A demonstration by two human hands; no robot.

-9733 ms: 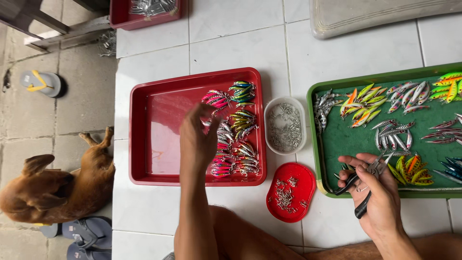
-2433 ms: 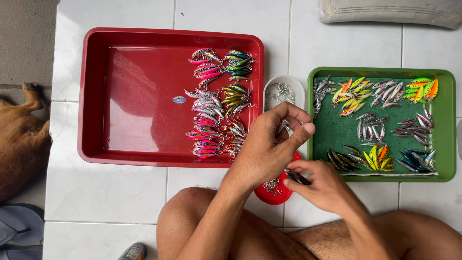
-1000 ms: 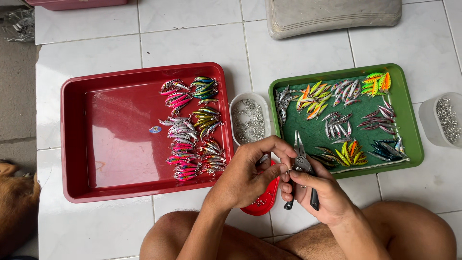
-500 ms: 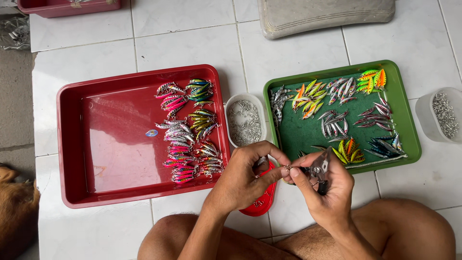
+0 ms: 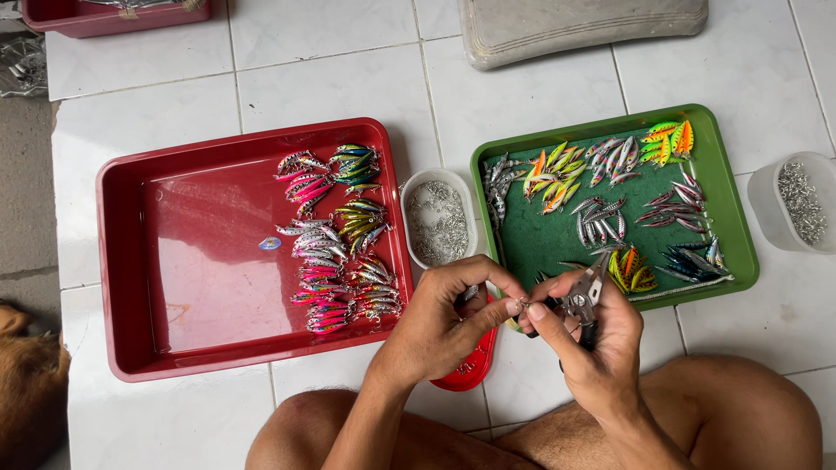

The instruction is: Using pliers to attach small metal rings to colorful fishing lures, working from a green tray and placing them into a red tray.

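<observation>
My left hand [image 5: 448, 318] pinches a small fishing lure [image 5: 521, 306] between thumb and fingers, just in front of the green tray. My right hand [image 5: 585, 335] grips small pliers [image 5: 585, 296] whose tips meet the lure at its metal ring. Both hands hover over a red lid [image 5: 470, 365] with small hooks on it. The green tray [image 5: 740, 261] holds groups of coloured lures without hooks. The red tray [image 5: 131, 261] to the left holds several lures laid in clusters along its right side.
A clear tub of small metal rings [image 5: 438, 222] stands between the trays. Another clear tub [image 5: 797, 204] sits at the right edge. A grey cushion [image 5: 583, 26] lies at the back, a second red tray [image 5: 113, 13] at the top left. A dog [image 5: 26, 383] lies at the left.
The hands have stayed together over the red lid. The right hand has turned the pliers so the tips now point up at the lure. The view has shifted slightly.
</observation>
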